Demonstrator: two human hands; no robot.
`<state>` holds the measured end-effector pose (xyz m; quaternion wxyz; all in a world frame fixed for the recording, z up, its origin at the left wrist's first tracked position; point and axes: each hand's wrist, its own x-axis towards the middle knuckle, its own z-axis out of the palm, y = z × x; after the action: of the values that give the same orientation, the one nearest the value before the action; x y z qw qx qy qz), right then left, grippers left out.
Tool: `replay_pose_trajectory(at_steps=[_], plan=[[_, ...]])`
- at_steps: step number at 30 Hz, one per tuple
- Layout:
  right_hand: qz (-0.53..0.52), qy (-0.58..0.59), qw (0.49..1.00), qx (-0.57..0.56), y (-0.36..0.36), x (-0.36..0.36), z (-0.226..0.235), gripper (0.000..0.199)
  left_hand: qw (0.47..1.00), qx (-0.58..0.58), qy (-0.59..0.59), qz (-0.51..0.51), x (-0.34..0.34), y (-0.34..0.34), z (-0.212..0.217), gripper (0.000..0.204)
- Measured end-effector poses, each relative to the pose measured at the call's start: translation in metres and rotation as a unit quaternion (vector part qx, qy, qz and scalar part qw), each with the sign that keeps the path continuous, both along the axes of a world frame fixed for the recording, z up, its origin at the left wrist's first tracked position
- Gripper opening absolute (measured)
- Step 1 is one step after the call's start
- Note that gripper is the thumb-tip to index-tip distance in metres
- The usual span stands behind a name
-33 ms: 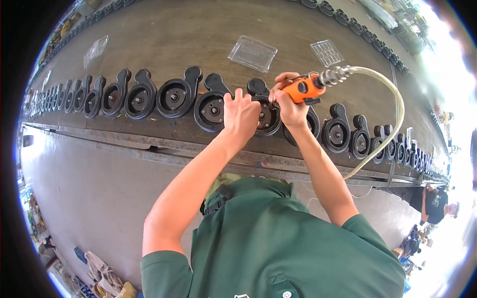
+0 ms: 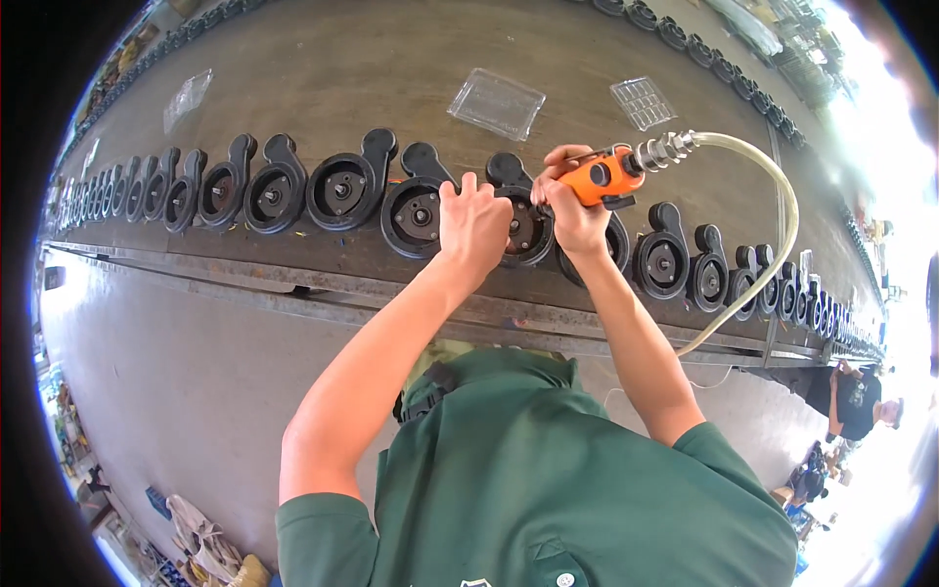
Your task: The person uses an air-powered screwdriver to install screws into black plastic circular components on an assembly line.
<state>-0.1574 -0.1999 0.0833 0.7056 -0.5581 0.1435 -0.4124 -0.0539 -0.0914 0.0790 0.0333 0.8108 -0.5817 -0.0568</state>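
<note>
Orange tool (image 2: 587, 186) in right fingers (image 2: 559, 155), black housing (image 2: 531, 233) partly behind left fingers (image 2: 471, 188)

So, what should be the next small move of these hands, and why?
Perhaps let the left hand steady the black round part to its right before running the orange tool: that hand reaches over the part's edge, and the right hand holds the tool close by.

Through the head-worn fisheye I monitor remotely, I look down on the workbench (image 2: 333, 73) from close above its near edge, facing across it.
</note>
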Motion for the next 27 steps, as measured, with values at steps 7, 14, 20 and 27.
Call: replay_pose_trajectory(at_steps=[7, 14, 20, 27], plan=[[0.000, 0.011, 0.999, 0.044, 0.014, -0.023, -0.004, 0.024, 1.000, -0.013, 0.013, 0.001, 0.000, 0.001, 0.001, 0.027], [-0.001, 0.033, 0.999, 0.026, 0.017, -0.026, -0.004, 0.021, 1.000, -0.012, 0.022, 0.000, 0.000, 0.001, 0.003, 0.028], [-0.006, 0.021, 0.999, 0.027, 0.017, -0.026, -0.011, 0.021, 0.999, -0.004, 0.036, 0.001, 0.001, 0.000, 0.002, 0.029], [0.018, 0.024, 0.999, 0.016, 0.017, -0.028, -0.017, 0.024, 0.999, -0.016, 0.034, 0.001, 0.001, 0.002, 0.001, 0.028]])
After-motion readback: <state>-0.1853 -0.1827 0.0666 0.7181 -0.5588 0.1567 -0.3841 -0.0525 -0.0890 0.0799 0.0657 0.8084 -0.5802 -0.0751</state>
